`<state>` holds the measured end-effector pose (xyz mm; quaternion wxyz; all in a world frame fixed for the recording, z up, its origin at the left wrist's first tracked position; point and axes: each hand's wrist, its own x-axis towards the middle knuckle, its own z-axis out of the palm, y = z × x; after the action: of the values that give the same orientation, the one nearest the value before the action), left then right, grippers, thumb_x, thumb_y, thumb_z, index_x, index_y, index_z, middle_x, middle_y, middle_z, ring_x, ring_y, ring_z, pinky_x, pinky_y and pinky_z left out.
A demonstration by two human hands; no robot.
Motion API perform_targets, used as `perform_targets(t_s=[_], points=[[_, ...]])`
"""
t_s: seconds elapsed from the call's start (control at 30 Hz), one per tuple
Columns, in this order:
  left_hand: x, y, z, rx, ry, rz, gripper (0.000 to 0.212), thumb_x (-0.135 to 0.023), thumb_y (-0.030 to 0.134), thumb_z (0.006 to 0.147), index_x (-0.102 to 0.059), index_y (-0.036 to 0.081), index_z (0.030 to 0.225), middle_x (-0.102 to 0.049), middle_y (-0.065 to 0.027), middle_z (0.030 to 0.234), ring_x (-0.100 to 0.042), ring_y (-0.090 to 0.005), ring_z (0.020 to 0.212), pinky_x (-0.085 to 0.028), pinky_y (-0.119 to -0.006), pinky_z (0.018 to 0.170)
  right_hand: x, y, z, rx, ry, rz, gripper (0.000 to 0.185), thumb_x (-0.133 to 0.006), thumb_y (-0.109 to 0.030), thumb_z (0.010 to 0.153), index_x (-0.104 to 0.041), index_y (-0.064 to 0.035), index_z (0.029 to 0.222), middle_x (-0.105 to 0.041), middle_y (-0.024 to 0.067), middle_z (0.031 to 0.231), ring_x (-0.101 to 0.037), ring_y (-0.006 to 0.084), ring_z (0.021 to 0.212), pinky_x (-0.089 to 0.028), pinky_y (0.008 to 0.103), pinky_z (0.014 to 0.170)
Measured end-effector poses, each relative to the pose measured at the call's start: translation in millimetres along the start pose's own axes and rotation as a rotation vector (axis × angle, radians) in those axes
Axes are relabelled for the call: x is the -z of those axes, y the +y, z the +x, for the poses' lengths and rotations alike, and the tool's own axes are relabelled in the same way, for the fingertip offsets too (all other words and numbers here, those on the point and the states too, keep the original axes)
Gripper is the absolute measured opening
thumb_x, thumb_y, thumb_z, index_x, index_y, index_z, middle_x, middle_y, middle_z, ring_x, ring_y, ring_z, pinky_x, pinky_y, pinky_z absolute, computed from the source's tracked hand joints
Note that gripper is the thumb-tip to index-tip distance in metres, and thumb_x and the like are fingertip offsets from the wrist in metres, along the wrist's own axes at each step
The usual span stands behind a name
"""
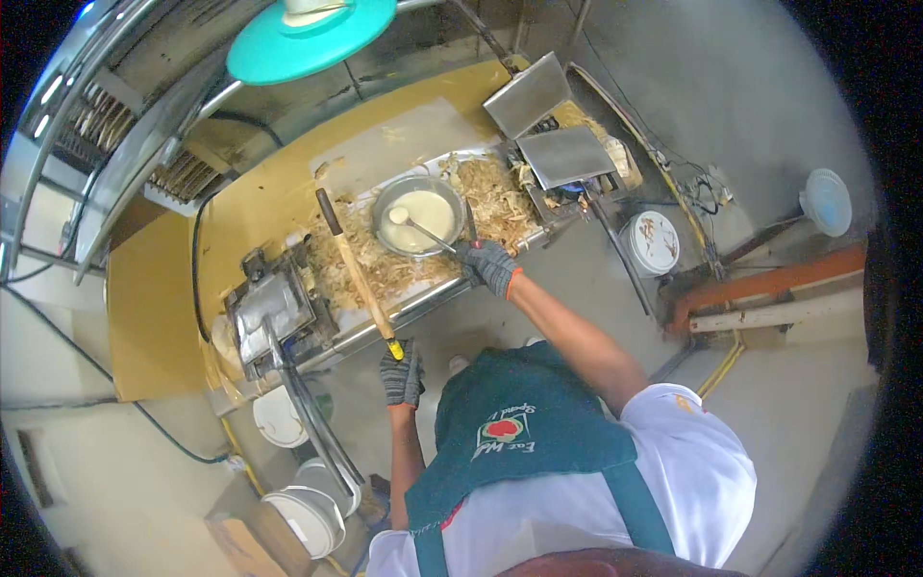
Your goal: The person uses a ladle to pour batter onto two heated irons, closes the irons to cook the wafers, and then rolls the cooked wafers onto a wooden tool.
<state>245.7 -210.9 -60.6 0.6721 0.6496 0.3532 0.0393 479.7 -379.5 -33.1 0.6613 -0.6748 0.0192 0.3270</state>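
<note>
In a grey knit glove, my left hand [402, 373] is closed at the yellow-tipped near end of a wooden stick [355, 270], whose dark far end reaches over the table. My gloved right hand [492, 267] holds a metal ladle [431, 235] and is also at the red handle of a thin, dark-bladed tool [471, 220]. The ladle's bowl, with batter in it, is over the pale batter [425, 216] in a round metal bowl [378, 220]. Brown flaky scraps [497, 189] surround the bowl on the worktable.
At right, an open two-plate iron mould [566, 157] sits over a burner with blue flame. Another plate mould [274, 314] with long handles is at left. White buckets [652, 244] stand below the table. A turquoise lamp shade [310, 43] hangs above.
</note>
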Motion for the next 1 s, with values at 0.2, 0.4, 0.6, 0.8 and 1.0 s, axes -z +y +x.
perform_targets(t_s=[0.2,0.4,0.6,0.8,1.0], points=[[-17.2,9.9,1.9,0.048,-0.036,0.043,0.017,-0.064,0.024,0.089,-0.059,0.010,0.083,-0.052,0.0022,0.059,-0.046,-0.0070,0.045,-0.037,-0.025,0.041,51.6,6.3,-27.4,0.088,0.107,-0.003,0.019,-0.062,-0.021,0.085,-0.059,-0.0100,0.070,-0.054,0.0020,0.055,-0.047,0.0128,0.047,-0.037,0.0281,0.042],[-58.9,23.0,0.9,0.035,-0.071,0.060,0.016,-0.066,0.021,0.088,-0.060,0.007,0.088,-0.053,0.0012,0.062,-0.048,-0.0076,0.049,-0.039,-0.024,0.042,118.8,-7.0,-61.5,0.049,0.205,0.153,0.024,-0.058,-0.021,0.090,-0.057,-0.0090,0.070,-0.050,0.0027,0.055,-0.046,0.0128,0.046,-0.037,0.0287,0.043],[-114.0,27.4,3.6,0.028,-0.062,0.067,0.018,-0.067,0.023,0.088,-0.059,0.007,0.089,-0.052,0.0007,0.062,-0.048,-0.0085,0.049,-0.039,-0.024,0.043,231.7,-38.8,-64.8,0.130,0.420,0.009,0.028,-0.061,-0.031,0.088,-0.059,-0.0078,0.071,-0.052,0.0033,0.056,-0.048,0.0114,0.047,-0.037,0.0276,0.044],[-174.2,34.5,-3.9,-0.003,-0.050,0.144,0.023,-0.066,0.028,0.089,-0.057,0.007,0.084,-0.051,0.0005,0.060,-0.047,-0.0088,0.049,-0.038,-0.027,0.044,274.2,-99.8,-77.1,0.345,0.644,-1.312,0.020,-0.060,-0.027,0.081,-0.061,-0.0094,0.091,-0.064,0.0196,0.077,-0.063,0.0387,0.071,-0.046,0.0499,0.062],[-227.5,39.4,-19.0,-0.078,-0.067,0.024,0.023,-0.065,0.027,0.090,-0.057,0.007,0.082,-0.051,0.0004,0.059,-0.046,-0.0083,0.048,-0.037,-0.026,0.044,301.5,-72.8,-55.8,0.432,0.765,-0.931,0.024,-0.061,-0.028,0.079,-0.061,-0.0047,0.082,-0.062,0.0223,0.074,-0.060,0.0401,0.069,-0.045,0.0505,0.063]])
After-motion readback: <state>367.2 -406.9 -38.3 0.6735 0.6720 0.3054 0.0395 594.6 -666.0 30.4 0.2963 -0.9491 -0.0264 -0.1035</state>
